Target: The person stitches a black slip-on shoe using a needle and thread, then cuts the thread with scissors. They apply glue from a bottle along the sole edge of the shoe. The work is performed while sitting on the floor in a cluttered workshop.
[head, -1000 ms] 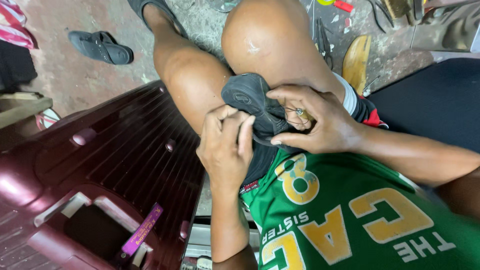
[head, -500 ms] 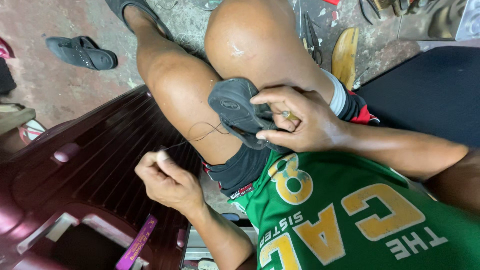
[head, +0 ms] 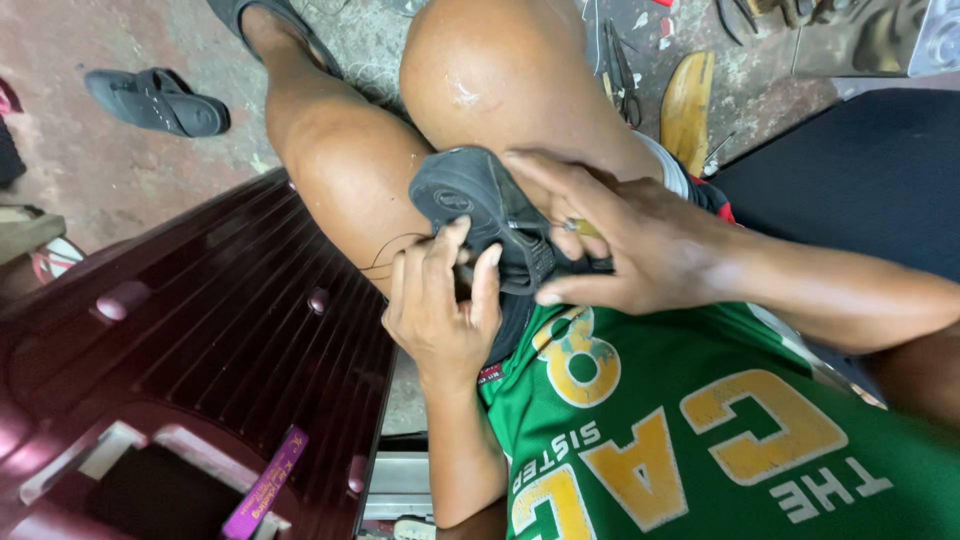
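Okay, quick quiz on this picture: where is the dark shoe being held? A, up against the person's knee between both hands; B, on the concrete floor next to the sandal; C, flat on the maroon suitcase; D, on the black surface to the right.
A: the dark shoe rests against the knee, with the left hand and right hand gripping it.

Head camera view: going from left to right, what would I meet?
Sandal → maroon suitcase → left hand → dark shoe → right hand → wooden piece on the floor.
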